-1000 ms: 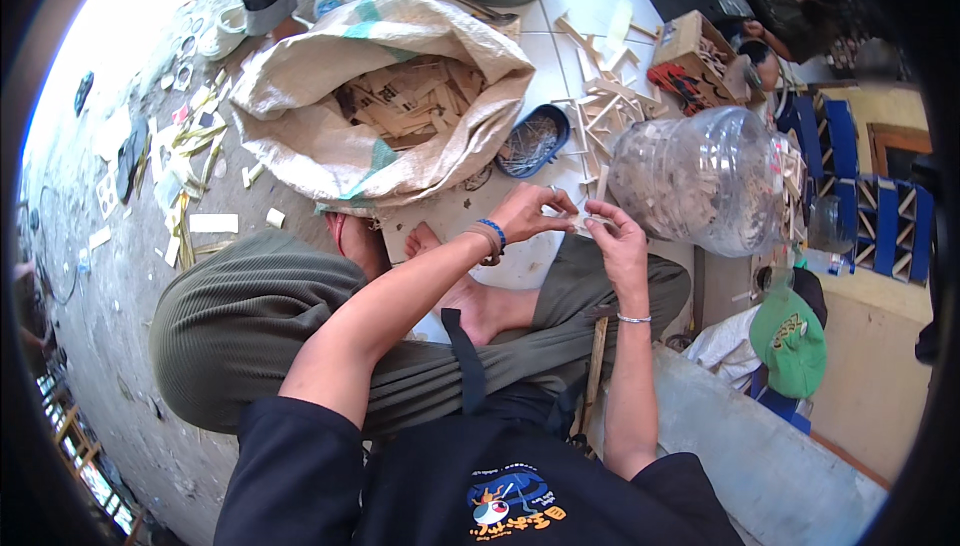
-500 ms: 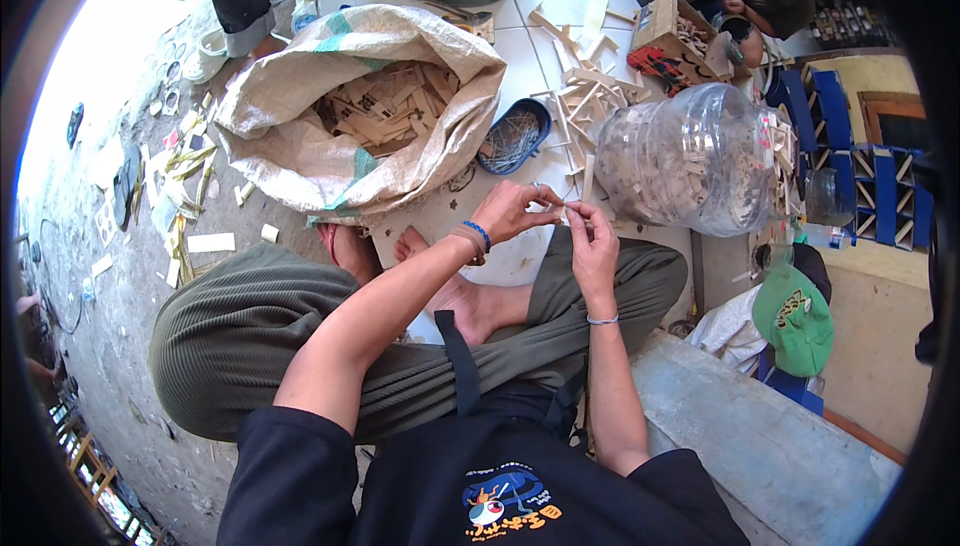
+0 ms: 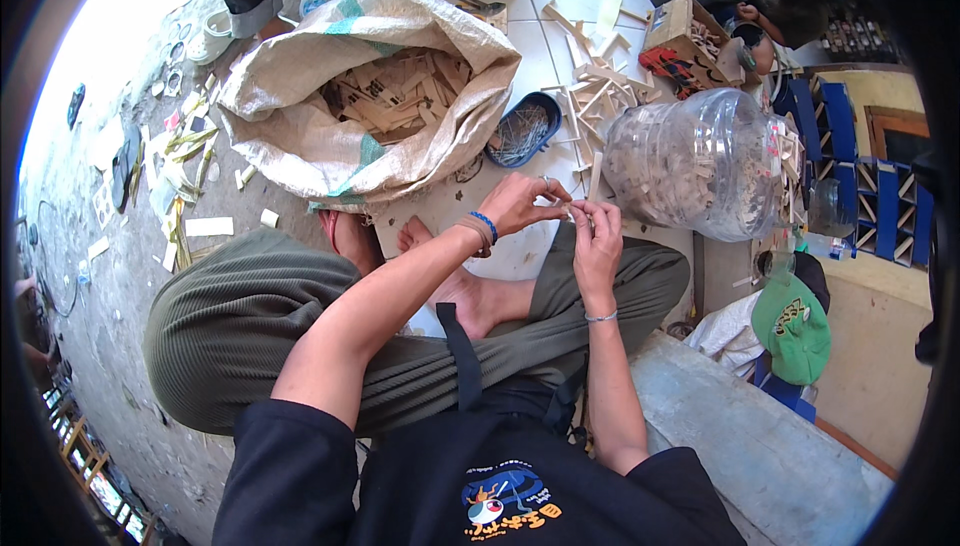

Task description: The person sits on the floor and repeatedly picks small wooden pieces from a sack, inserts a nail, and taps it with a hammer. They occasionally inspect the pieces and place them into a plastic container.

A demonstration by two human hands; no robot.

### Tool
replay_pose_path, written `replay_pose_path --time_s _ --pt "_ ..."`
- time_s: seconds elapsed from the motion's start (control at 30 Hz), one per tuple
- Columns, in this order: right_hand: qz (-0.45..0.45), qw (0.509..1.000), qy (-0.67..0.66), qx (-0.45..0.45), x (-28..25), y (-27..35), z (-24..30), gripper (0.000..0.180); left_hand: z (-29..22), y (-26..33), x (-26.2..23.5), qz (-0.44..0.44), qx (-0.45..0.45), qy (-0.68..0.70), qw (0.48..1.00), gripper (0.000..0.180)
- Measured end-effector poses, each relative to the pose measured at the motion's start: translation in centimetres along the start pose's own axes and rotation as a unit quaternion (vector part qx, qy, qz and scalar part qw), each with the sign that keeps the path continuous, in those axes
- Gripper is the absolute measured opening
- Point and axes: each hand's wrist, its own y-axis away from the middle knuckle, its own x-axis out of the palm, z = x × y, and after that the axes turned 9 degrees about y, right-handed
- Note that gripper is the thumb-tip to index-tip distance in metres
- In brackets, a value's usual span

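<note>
Big woven sack [image 3: 300, 136] full of wood offcuts lies open on the floor ahead of the crossed legs, w/ a clear plastic jug [image 3: 690, 161] on its side to the right & a small blue tray [image 3: 525, 129] of thin metal pins btwn them. Left hand [image 3: 515, 204] & right hand [image 3: 597, 246] meet just above the knees, near the jug. Fingers of both are pressed together, pinching a tiny pale piece [image 3: 571, 212] btwn the two hands; too small to tell what it is.

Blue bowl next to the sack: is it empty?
No. The blue bowl beside the woven sack holds a heap of thin metal pieces that look like nails.
</note>
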Motion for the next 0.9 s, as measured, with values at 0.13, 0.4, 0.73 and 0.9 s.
replay_pose_path --time_s 0.13,0.4,0.73,0.9 --pt "0.009 1.000 0.003 0.009 0.42 0.05 -0.15 0.016 -0.15 0.05 -0.14 0.006 0.000 -0.007 1.000 0.034" --pt "0.006 1.000 0.024 0.002 0.88 0.18 -0.19 0.017 -0.19 0.03 -0.05 0.002 -0.007 -0.014 1.000 0.034" --pt "-0.007 0.993 0.089 -0.077 0.96 -0.15 -0.55 0.014 0.23 -0.11 0.00 -0.003 -0.015 0.004 1.000 0.034" --pt "-0.006 0.990 0.105 -0.093 0.98 -0.23 -0.82 0.015 -0.18 -0.05 -0.18 0.002 -0.018 -0.001 1.000 0.035"
